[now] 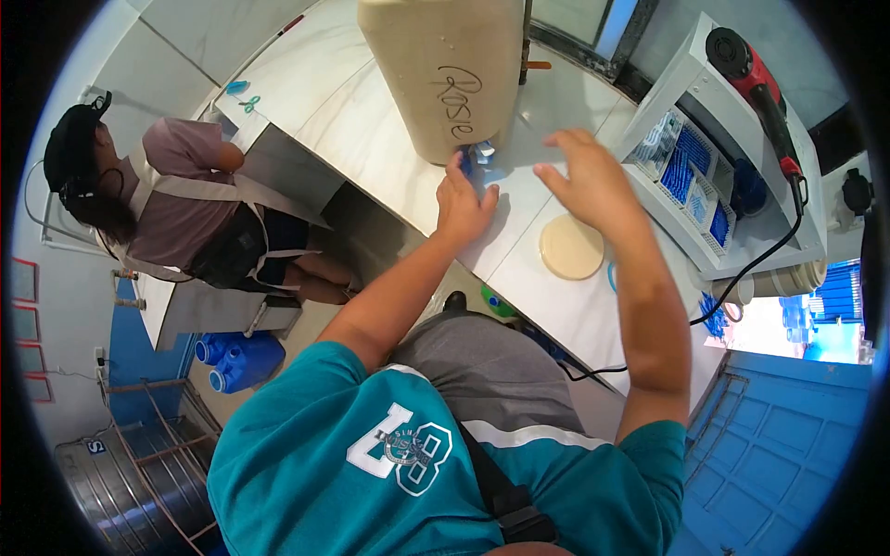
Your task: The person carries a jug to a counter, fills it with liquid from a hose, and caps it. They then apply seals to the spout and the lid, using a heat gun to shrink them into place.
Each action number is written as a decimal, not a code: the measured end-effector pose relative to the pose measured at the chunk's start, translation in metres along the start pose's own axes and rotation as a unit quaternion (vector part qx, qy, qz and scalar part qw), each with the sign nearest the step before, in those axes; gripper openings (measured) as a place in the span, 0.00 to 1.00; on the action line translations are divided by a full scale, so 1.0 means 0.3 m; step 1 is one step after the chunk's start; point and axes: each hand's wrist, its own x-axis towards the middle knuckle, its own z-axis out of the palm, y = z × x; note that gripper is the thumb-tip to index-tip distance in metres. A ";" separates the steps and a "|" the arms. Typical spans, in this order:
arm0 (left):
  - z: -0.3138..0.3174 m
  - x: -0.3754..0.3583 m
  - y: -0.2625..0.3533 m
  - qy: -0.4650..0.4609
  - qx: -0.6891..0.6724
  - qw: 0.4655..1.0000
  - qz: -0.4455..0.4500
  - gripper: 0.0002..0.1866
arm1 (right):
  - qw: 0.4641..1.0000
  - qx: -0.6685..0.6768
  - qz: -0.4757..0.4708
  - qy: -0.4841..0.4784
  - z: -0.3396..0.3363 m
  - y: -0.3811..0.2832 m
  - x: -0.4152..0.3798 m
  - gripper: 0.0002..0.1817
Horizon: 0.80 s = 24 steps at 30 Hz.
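A large cream plastic jug (445, 79) with dark handwritten lettering stands on the white counter in front of me. My left hand (462, 206) is at the jug's lower edge, thumb apart from the fingers. Its fingertips touch or nearly touch a small blue piece (466, 167), partly hidden, with shiny clear material (483, 151) beside it. My right hand (593, 181) is raised over the counter, open, with thumb and fingers spread and nothing in it. Just below that hand lies a round cream lid (567, 250), apart from it.
At right, a white shelf unit (649, 190) holds baskets of blue items (688, 157); a red-and-black heat gun (756, 83) rests on it, its cord trailing across the counter. Another person (185, 185) stands left. Small scissors (248, 104) lie at the far left; blue jugs (246, 361) sit on the floor.
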 end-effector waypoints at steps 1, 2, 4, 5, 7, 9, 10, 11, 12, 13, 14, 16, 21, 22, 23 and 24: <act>-0.013 0.013 0.022 0.000 0.000 1.000 0.001 0.41 | 1.000 0.010 0.000 -0.015 0.068 0.029 0.023 0.21; -0.027 0.027 0.045 0.003 -0.031 0.999 0.004 0.38 | 1.000 0.010 0.001 -0.014 0.134 0.053 0.047 0.21; -0.019 0.045 0.051 0.005 -0.062 0.998 0.008 0.36 | 0.999 0.033 -0.001 -0.016 0.259 0.087 0.097 0.20; 0.003 0.055 0.038 0.019 -0.093 0.995 -0.026 0.32 | 0.999 0.034 0.000 -0.015 0.317 0.101 0.117 0.20; 0.027 0.063 0.023 0.035 -0.122 0.990 -0.058 0.29 | 0.996 0.083 0.028 0.001 0.403 0.116 0.157 0.20; 0.039 0.065 0.004 0.040 -0.129 0.983 -0.125 0.22 | 0.994 0.094 0.049 0.003 0.449 0.119 0.190 0.20; 0.047 0.068 -0.009 0.041 -0.128 0.983 -0.125 0.22 | 0.992 0.104 0.071 0.004 0.462 0.120 0.201 0.20; 0.054 0.069 -0.022 0.027 -0.114 0.987 -0.108 0.20 | 0.992 0.104 0.070 0.003 0.472 0.126 0.209 0.20; 0.046 0.070 -0.016 0.011 -0.099 0.991 -0.091 0.19 | 0.988 0.123 0.085 -0.037 0.478 0.130 0.212 0.20; 0.037 0.070 -0.010 0.012 -0.099 0.991 -0.093 0.19 | 0.982 0.142 0.101 -0.076 0.484 0.135 0.216 0.20; 0.027 0.065 -0.003 -0.031 -0.100 0.988 -0.112 0.21 | 0.982 0.141 0.100 -0.077 0.488 0.140 0.212 0.20; 0.017 0.068 0.002 -0.072 -0.103 0.984 -0.129 0.22 | 0.985 0.127 0.096 -0.064 0.477 0.159 0.208 0.20; 0.110 0.054 -0.051 0.038 -0.239 0.969 -0.048 0.32 | 0.990 0.019 0.117 0.078 0.331 0.240 0.341 0.24; 0.108 0.056 -0.047 0.040 -0.240 0.969 -0.045 0.32 | 0.987 -0.027 0.111 0.113 0.306 0.260 0.380 0.25; 0.104 0.052 -0.044 0.020 -0.245 0.968 -0.047 0.34 | 0.987 -0.028 0.109 0.116 0.292 0.282 0.420 0.25; 0.099 0.048 -0.041 0.000 -0.250 0.967 -0.050 0.36 | 0.984 -0.085 0.101 0.116 0.290 0.314 0.462 0.27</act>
